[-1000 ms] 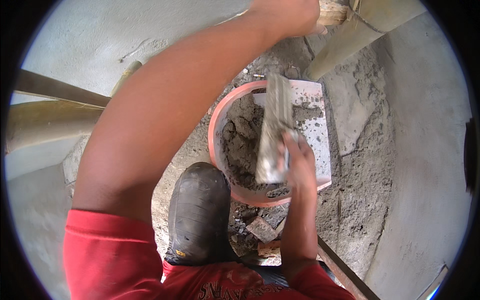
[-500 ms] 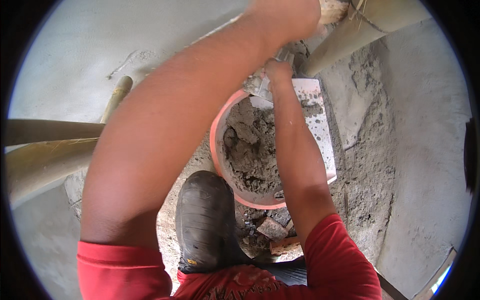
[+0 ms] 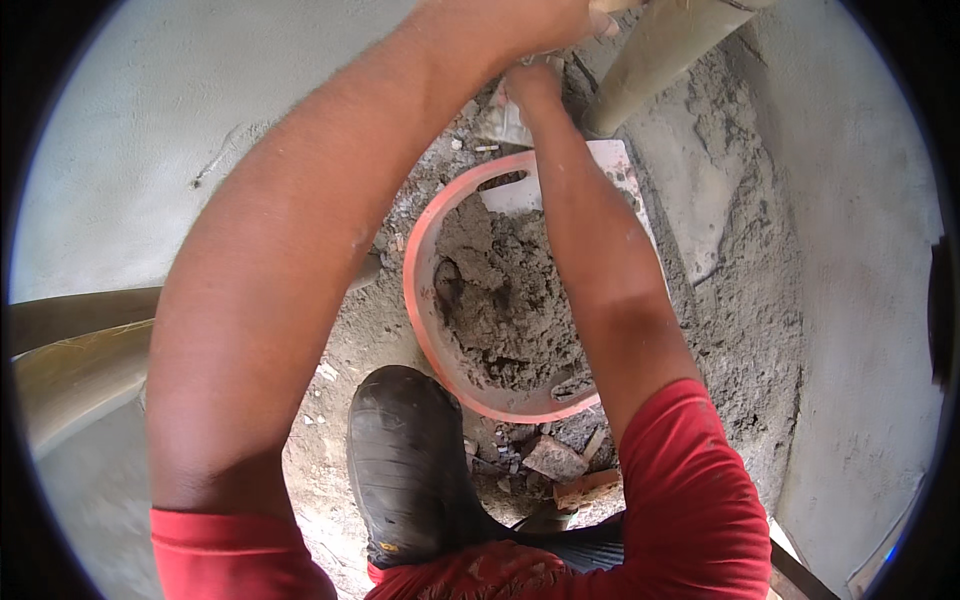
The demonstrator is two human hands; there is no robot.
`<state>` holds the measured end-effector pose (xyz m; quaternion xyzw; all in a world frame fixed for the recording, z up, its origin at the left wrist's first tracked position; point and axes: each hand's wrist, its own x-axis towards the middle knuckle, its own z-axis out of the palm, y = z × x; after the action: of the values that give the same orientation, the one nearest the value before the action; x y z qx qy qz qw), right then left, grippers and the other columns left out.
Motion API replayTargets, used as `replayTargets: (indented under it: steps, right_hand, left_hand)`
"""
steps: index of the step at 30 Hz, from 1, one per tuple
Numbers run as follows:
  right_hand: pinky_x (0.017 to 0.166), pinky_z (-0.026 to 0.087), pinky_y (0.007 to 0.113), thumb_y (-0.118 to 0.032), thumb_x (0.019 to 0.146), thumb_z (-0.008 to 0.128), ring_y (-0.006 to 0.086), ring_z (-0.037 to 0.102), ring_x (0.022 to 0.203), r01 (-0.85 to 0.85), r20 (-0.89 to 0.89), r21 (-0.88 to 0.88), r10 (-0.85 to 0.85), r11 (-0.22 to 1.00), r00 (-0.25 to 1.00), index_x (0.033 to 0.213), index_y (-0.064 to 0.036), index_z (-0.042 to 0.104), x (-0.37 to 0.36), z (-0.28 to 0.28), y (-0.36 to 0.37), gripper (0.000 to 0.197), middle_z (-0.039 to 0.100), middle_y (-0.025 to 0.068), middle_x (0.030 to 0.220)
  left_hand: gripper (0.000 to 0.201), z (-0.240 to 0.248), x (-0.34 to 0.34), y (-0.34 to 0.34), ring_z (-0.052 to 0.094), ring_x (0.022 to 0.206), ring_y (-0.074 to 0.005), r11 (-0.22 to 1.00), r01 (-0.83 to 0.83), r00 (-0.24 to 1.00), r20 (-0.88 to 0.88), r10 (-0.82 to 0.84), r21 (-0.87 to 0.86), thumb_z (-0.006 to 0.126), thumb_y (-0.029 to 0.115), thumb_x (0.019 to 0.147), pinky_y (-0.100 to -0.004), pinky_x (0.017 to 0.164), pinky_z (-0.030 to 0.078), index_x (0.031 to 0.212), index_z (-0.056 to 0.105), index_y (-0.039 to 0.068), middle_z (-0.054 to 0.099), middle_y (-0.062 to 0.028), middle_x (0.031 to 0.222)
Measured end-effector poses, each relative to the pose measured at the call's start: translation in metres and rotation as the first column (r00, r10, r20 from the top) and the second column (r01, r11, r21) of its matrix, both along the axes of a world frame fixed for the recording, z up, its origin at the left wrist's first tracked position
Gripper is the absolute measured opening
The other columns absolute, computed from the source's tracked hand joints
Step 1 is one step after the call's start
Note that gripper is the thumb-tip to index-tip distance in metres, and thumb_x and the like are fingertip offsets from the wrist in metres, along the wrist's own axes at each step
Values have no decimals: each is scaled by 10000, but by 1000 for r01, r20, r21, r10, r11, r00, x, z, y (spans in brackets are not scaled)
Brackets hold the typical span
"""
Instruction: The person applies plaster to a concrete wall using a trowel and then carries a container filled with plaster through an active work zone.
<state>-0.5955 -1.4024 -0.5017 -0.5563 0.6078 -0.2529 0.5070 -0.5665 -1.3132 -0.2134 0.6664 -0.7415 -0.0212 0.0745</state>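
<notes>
Right hand [image 3: 535,82]: curled down over a flat trowel [image 3: 503,122], seemingly closed on it; the handle and most of the fingers are hidden, so the exact grip does not show.
Trowel: under the right hand, a pale stretch of blade showing just to the hand's left and toward the body; the rest is covered, so its long axis cannot be told for certain.
Left hand [image 3: 562,22]: farther out than the right hand and slightly to its right, cut by the upper edge; the fingertips bend beside a pale piece of wood [image 3: 622,4], but whether they grip it, or how open the hand is, cannot be told.
Nearer hand: the right, which is at the trowel and also closer to the tub [image 3: 414,290].
Tub: on the body side of both hands, its orange rim round the left; the right forearm crosses above its right part.
Mortar [image 3: 500,290]: a rough grey mass in the tub, straight back toward the body from the right hand.
Bamboo pole [image 3: 645,70]: slanting, just right of both hands.
Boot [image 3: 400,460]: between the two arms, well back from the hands.
Brick piece [image 3: 555,458]: bodyward of the tub, left of the right sleeve.
</notes>
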Motion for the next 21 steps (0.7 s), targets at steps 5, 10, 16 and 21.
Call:
replayTargets:
  steps: [5, 10, 16, 21]
  right_hand:
    - [538, 509, 357, -256, 959, 562, 213, 668, 590, 246, 270, 94, -263, 965, 926, 927, 60, 613, -21, -3, 10, 321, 693, 169, 780]
    - [431, 425, 327, -210, 948, 625, 161, 516, 510, 206, 530, 96, -225, 974, 818, 1047, 32, 530, -47, 25, 75, 278, 572, 88, 738]
    - [618, 505, 426, -296, 954, 622, 308, 617, 646, -71, 76, -296, 97, 952, 992, 1099, -1, 557, -127, 100, 204, 335, 637, 185, 839]
    - [834, 523, 494, -328, 964, 592, 457, 662, 951, -484, -508, 65, 446, 872, 736, 1178, 12, 569, -160, 150, 283, 402, 671, 291, 1004]
  left_hand:
    - [436, 1, -4, 0, 702, 931, -355, 999, 32, 999, 17, -32, -26, 752, 388, 821, -437, 804, 569, 1006, 699, -3, 720, -208, 988]
    - [515, 6, 0, 13, 688, 994, -351, 999, 30, 1000, 4, -30, -17, 759, 452, 814, -434, 848, 559, 1056, 695, 2, 710, -209, 1057]
    - [548, -2, -2, 7, 672, 1038, -345, 997, 37, 999, 31, -35, -63, 752, 489, 816, -438, 886, 543, 1076, 688, 11, 705, -192, 1077]
    - [564, -7, 7, 8, 657, 1068, -342, 997, 38, 996, 86, -32, -62, 744, 507, 818, -441, 911, 527, 1068, 682, 5, 699, -190, 1093]
